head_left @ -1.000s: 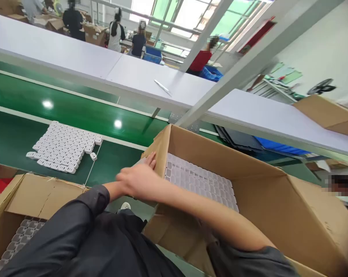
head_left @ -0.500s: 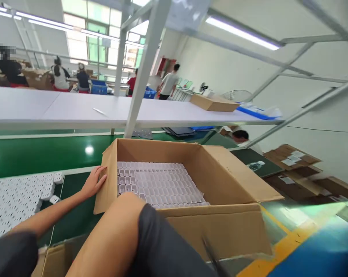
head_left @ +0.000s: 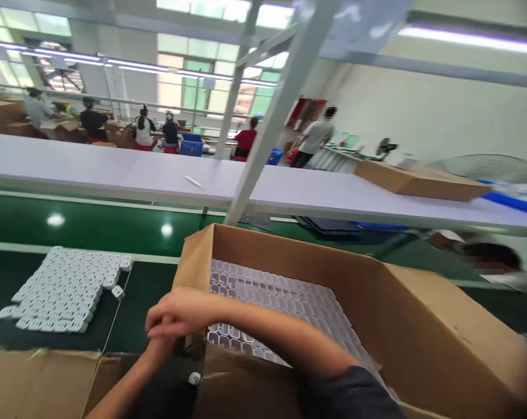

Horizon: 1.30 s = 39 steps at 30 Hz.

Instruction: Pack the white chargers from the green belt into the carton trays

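Observation:
My right arm reaches across the open cardboard box, and my right hand is at its left flap with the fingers curled. What those fingers close on does not show. My left hand comes up from below and meets the right one; its fingers are hidden behind it. Rows of small clear plastic cases lie inside the box. A small white piece rests beside the box, below my hands.
Many white socket-like pieces lie in a block on the dark green bench at left. Another cardboard box is at bottom left. A white shelf with a slanted post stands ahead. A person is at right; others work farther back.
My right arm has swung left, bringing its hand to the left flap over my left hand. The view has turned left. My left hand's fingers, visible on the flap before, are now covered.

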{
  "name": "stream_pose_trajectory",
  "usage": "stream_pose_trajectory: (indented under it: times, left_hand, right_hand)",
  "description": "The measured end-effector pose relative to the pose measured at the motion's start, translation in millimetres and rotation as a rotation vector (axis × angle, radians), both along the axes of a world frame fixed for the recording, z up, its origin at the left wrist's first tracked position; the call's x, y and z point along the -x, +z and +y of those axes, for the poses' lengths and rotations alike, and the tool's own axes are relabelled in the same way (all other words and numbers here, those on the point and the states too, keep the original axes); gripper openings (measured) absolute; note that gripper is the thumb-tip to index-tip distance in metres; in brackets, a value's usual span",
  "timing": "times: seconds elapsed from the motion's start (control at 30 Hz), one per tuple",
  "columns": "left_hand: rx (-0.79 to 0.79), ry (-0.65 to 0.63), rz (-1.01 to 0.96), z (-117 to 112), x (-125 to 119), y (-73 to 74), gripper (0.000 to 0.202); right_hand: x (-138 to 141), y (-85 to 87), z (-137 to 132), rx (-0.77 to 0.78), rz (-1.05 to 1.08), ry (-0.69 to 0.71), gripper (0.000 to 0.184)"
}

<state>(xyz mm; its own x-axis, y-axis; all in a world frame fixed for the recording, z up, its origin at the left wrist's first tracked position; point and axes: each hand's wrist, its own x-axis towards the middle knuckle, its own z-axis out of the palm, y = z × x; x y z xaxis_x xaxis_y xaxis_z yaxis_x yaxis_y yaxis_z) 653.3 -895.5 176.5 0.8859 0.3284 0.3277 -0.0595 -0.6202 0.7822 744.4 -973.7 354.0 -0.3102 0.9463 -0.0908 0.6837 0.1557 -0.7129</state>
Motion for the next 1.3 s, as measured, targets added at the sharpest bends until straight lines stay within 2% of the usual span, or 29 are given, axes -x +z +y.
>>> stream_pose_trajectory:
  times: [0.07,0.17,0.27,0.33,0.4,0.47,0.57,0.63,0.73,0.8,0.9,1.03,1.17,1.3]
  left_hand:
    - [0.088,-0.038,0.049,-18,10,0.1,0.05]
    - [0.299,-0.261,0.053,-40,6,-1.9,0.067]
    - [0.421,-0.378,0.007,-51,-4,-7.5,0.073]
    - [0.437,-0.401,-0.019,-50,-5,-10.4,0.075]
    - [0.41,-0.395,-0.026,-42,0,-10.0,0.078]
    - [0.36,-0.333,-0.021,-28,8,-5.3,0.076]
    - [0.282,-0.257,-0.062,2,20,7.3,0.064]
    - [0.244,-0.278,-0.102,25,27,15.9,0.056]
    - [0.232,-0.271,-0.15,58,46,20.0,0.046]
    - [0.268,-0.173,-0.163,79,66,12.7,0.04]
    - [0.354,0.068,-0.08,105,102,-12.8,0.033]
    - [0.439,0.35,0.107,133,142,-53.1,0.03]
    - [0.567,0.501,0.166,164,154,-80.4,0.03]
    - [0.731,0.585,0.111,202,133,-99.1,0.036]
  right_hand:
    - [-25,-13.7,10,0.013,-0.234,-0.177,0.011]
    - [-44,-35.0,23,0.041,-0.323,-0.322,0.016]
    - [-42,-46.0,24,0.109,-0.341,-0.275,0.018]
    - [-38,-48.5,25,0.183,-0.401,-0.221,0.019]
    - [-37,-50.4,37,0.246,-0.508,-0.165,0.021]
    - [-39,-54.5,67,0.27,-0.637,-0.104,0.025]
    - [-45,-71.5,142,0.294,-0.717,-0.081,0.029]
    - [-50,-92.7,199,0.336,-0.705,-0.134,0.033]
    - [-57,-137.9,268,0.369,-0.692,-0.258,0.051]
    - [-61,-172.7,294,0.381,-0.655,-0.344,0.067]
    - [-64,-223.1,311,0.411,-0.554,-0.454,0.082]
    - [-67,-274.1,316,0.418,-0.353,-0.608,0.076]
    - [-73,-300.1,310,0.401,-0.077,-0.835,0.065]
    - [-78,-302.2,297,0.326,0.296,-0.941,0.057]
